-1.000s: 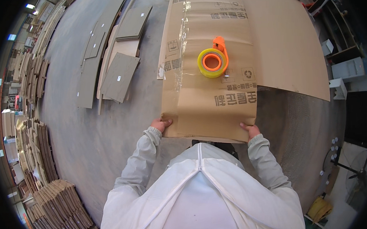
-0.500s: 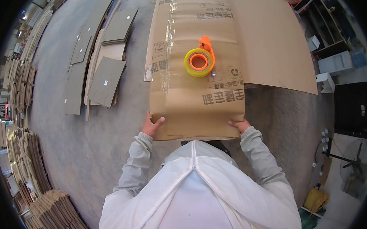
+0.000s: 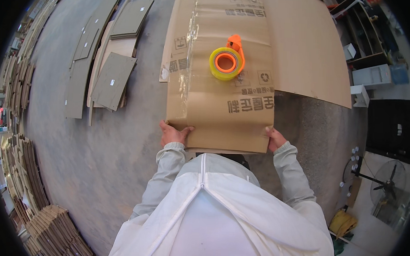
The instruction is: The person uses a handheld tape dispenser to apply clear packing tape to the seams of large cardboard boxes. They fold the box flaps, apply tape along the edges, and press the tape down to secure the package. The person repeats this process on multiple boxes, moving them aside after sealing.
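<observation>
Flattened brown cardboard box, taped seam, dark print, gripped at both near corners, with an orange tape dispenser sitting on top.

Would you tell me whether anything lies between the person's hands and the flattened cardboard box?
Nothing visible does: the left hand and right hand already grip the near corners of the cardboard box. The tape dispenser rests further up.

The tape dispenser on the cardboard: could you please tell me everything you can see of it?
The tape dispenser is bright orange plastic by the look of it, and carries a yellowish roll of tape with an orange core. It lies on its side, roll face up, handle pointing away from the person. It rests near the middle of the flattened brown carton, just beyond the printed marks. Nothing but the carton touches it; the left hand and right hand grip the carton's near edge, well apart from it.
</observation>
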Demonstrator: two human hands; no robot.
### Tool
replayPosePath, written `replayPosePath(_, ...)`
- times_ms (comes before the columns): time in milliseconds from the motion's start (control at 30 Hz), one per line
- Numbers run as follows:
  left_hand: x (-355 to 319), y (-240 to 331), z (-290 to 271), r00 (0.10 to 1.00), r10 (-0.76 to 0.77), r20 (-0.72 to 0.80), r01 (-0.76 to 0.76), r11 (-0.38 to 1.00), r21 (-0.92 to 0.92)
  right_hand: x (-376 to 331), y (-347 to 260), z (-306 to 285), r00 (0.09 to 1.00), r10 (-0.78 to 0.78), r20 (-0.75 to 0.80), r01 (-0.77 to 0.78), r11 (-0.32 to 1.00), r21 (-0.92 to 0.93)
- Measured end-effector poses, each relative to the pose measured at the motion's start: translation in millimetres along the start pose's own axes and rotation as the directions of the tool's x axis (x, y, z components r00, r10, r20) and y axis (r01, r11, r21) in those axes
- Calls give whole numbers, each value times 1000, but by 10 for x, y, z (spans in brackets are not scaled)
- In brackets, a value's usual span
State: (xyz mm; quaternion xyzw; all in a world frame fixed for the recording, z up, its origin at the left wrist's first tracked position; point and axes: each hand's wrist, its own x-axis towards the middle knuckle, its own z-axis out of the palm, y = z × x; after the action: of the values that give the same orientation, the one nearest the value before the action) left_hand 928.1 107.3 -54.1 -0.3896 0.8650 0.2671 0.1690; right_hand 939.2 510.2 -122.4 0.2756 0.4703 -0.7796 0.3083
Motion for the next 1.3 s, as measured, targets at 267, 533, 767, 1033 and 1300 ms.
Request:
replayPosePath(267,-21,-78,74,995,76,-56,-78,996,-31,188,-61,34,996,71,-60,-85,959,-269)
replayPosePath(533,0,-65,0,998,66,-10,-66,997,-38,-51,-93,-125,936,-81,344,-24,957,289)
replayPosePath(767,3,-51,-11,992,120,21,-118,989,-90,62,0,-270,967,-163,198,174,984,-42)
replayPosePath(1033,-41,9,-42,995,93,32,-92,995,-43,87,13,-217,974,-206,99,219,964,-150)
replayPosePath(1300,59,-110,79,986,165,-8,-165,983,-79,315,28,-24,930,-329,-162,206,833,-514)
